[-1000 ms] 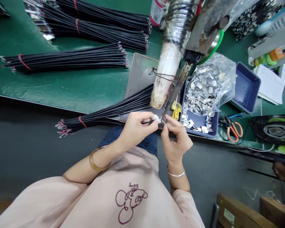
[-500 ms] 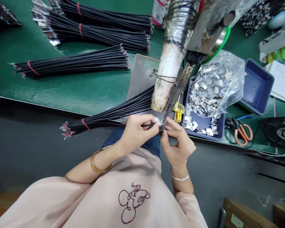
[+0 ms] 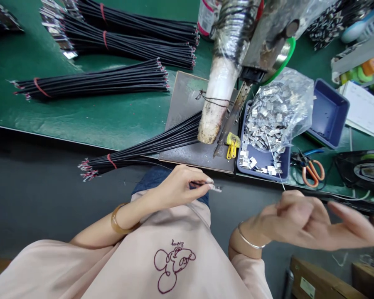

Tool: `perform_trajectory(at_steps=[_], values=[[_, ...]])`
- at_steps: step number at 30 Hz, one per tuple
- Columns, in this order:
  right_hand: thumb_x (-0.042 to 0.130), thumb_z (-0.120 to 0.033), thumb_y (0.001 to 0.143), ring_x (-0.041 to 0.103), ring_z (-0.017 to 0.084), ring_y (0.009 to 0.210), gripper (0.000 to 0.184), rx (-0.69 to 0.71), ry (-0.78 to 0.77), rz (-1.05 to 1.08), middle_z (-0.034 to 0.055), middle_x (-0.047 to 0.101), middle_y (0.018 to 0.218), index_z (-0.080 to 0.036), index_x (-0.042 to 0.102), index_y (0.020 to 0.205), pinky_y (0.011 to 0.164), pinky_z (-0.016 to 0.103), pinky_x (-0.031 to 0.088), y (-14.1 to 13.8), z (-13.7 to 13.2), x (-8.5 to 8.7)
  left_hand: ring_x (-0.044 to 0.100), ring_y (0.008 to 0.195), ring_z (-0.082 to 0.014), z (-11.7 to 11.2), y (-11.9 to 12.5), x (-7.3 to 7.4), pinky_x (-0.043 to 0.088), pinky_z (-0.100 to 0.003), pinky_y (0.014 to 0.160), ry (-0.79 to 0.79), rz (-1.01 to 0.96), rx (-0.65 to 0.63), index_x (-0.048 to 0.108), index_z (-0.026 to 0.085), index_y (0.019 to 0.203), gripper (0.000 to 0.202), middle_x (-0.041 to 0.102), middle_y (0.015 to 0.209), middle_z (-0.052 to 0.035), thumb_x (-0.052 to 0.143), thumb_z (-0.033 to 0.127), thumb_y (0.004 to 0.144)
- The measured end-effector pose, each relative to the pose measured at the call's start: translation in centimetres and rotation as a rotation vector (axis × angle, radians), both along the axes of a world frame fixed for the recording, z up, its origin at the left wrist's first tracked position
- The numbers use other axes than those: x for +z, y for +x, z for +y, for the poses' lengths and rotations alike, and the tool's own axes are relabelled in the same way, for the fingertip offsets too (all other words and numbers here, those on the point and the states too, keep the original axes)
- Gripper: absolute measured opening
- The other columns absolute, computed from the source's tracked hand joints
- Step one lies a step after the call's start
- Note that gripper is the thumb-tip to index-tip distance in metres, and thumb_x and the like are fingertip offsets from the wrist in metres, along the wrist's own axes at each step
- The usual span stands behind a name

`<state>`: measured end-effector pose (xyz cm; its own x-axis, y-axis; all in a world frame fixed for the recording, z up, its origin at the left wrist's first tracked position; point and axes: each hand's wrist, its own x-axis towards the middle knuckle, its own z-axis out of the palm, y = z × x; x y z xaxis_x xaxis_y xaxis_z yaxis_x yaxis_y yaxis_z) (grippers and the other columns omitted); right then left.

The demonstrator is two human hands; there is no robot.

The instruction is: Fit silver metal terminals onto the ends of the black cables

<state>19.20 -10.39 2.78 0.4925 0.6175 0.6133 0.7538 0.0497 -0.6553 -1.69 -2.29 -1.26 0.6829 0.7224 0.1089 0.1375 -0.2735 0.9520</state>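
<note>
- Your right hand (image 3: 302, 218) is off the bench's near edge, to the right, blurred; its fingers look curled and pinched on a thin wire (image 3: 274, 160), which slants up in front of the tray. The wire looks light and easily bent, so a pinch near its working end should steer it best.
- Your left hand (image 3: 182, 187) is closed in a pinch on a black cable (image 3: 195, 184), near side of the bench, with a small metal connector (image 3: 216, 188) poking out to the right past the fingertips.
- That connector should weigh almost nothing; it looks hard, smooth and perhaps slippery, its joint with the cable probably the fragile spot. Take hold just behind it, on the cable, and avoid twisting there.
- The cable itself looks springy yet flexible, with a rubbery jacket that should grip well.
- Farther left, the cable bundle (image 3: 152, 143) lies across the near edge of the green bench (image 3: 106, 120); its red band (image 3: 111, 161) is the steadiest place to lift it, as the loose right end splays.
- To the right, the blue tray (image 3: 263, 176) holds loose metal pieces (image 3: 264, 120), likely light and sharp-edged: pick them by the flat faces.
</note>
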Motion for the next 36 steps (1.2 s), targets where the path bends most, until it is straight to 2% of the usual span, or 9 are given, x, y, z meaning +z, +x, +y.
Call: perform_trajectory(at_steps=[1, 4, 8, 11, 15, 18, 25, 30, 36], values=[[0.058, -0.031, 0.094, 0.052, 0.013, 0.044, 0.021, -0.125, 0.112, -0.019, 0.0006, 0.060, 0.088, -0.035, 0.054, 0.114, 0.043, 0.037, 0.046, 0.2, 0.2, 0.2, 0.062, 0.061, -0.0102, -0.1, -0.2, -0.2, 0.049, -0.020, 0.060, -0.018, -0.021, 0.032, 0.077, 0.014, 0.088, 0.015, 0.074, 0.073, -0.0033, 0.064, 0.020, 0.090], [0.063, -0.034, 0.092, 0.067, 0.018, 0.057, 0.013, -0.065, -0.197, 0.015, 0.0000, 0.064, 0.073, -0.025, 0.060, 0.100, 0.055, 0.034, 0.053, 1.5, 1.5, -0.2, 0.067, 0.068, -0.0123, 0.4, -0.6, -0.4, 0.053, -0.022, 0.064, 0.072, -0.078, 0.227, 0.076, 0.014, 0.088, 0.014, 0.076, 0.080, -0.0053, 0.065, 0.022, 0.092], [0.067, -0.035, 0.088, 0.064, 0.017, 0.065, 0.018, 0.024, -0.559, -0.210, 0.0002, 0.065, 0.072, -0.022, 0.059, 0.079, 0.067, 0.032, 0.048, 4.4, 3.7, -1.4, 0.064, 0.085, -0.0209, 2.6, -0.3, -0.6, 0.052, -0.036, 0.082, 0.555, 0.167, 0.461, 0.074, 0.014, 0.092, 0.020, 0.073, 0.094, -0.0109, 0.055, 0.018, 0.097], [0.064, -0.033, 0.087, 0.059, 0.016, 0.067, 0.020, 0.095, -0.740, -0.349, 0.0006, 0.064, 0.073, -0.022, 0.058, 0.073, 0.065, 0.030, 0.040, 5.8, 5.2, -1.5, 0.058, 0.087, -0.0264, 4.2, 0.5, -0.8, 0.048, -0.041, 0.081, 0.716, 0.443, 0.436, 0.071, 0.012, 0.082, 0.026, 0.068, 0.091, -0.0140, 0.050, 0.014, 0.097], [0.062, -0.032, 0.087, 0.054, 0.016, 0.066, 0.019, 0.094, -0.866, -0.474, 0.0010, 0.062, 0.071, -0.022, 0.056, 0.072, 0.062, 0.030, 0.030, 6.5, 6.6, -1.1, 0.056, 0.085, -0.0271, 4.2, 0.9, -0.8, 0.047, -0.040, 0.079, 0.749, 0.441, 0.415, 0.067, 0.013, 0.081, 0.026, 0.067, 0.086, -0.0134, 0.045, 0.011, 0.097], [0.059, -0.027, 0.086, 0.053, 0.017, 0.066, 0.015, 0.079, -0.869, -0.505, 0.0014, 0.061, 0.072, -0.022, 0.054, 0.073, 0.061, 0.029, 0.028, 6.6, 6.9, -1.1, 0.056, 0.084, -0.0248, 3.1, 0.3, -0.3, 0.048, -0.037, 0.079, 0.675, 0.270, 0.360, 0.066, 0.014, 0.088, 0.019, 0.069, 0.083, -0.0098, 0.049, 0.014, 0.096], [0.049, -0.018, 0.083, 0.048, 0.017, 0.064, 0.008, -0.016, -0.804, -0.651, 0.0039, 0.060, 0.075, -0.022, 0.052, 0.076, 0.060, 0.031, 0.025, 6.3, 6.8, -1.9, 0.060, 0.069, -0.0146, 0.3, -0.6, 0.4, 0.044, -0.027, 0.068, 0.448, 0.048, -0.184, 0.070, 0.016, 0.089, 0.017, 0.071, 0.077, -0.0032, 0.054, 0.012, 0.095], [0.052, -0.019, 0.083, 0.051, 0.017, 0.061, 0.010, -0.062, -0.683, -0.529, 0.0010, 0.058, 0.067, -0.022, 0.052, 0.074, 0.061, 0.031, 0.032, 6.5, 6.4, -2.2, 0.041, 0.051, -0.0077, -0.4, 0.3, 0.2, 0.032, -0.023, 0.053, 0.085, -0.062, 0.033, 0.066, 0.015, 0.081, 0.015, 0.054, 0.058, 0.0046, 0.053, 0.011, 0.089], [0.066, -0.033, 0.089, 0.073, 0.023, 0.088, 0.013, -0.012, -0.096, -0.106, 0.0066, 0.071, 0.092, -0.022, 0.061, 0.083, 0.074, 0.038, 0.059, 0.7, 3.9, -0.8, 0.049, 0.051, -0.0073, 1.0, 0.8, 0.5, 0.039, -0.021, 0.054, -0.426, -0.274, 0.207, 0.060, 0.015, 0.080, 0.008, 0.056, 0.056, 0.0037, 0.059, 0.020, 0.085]])
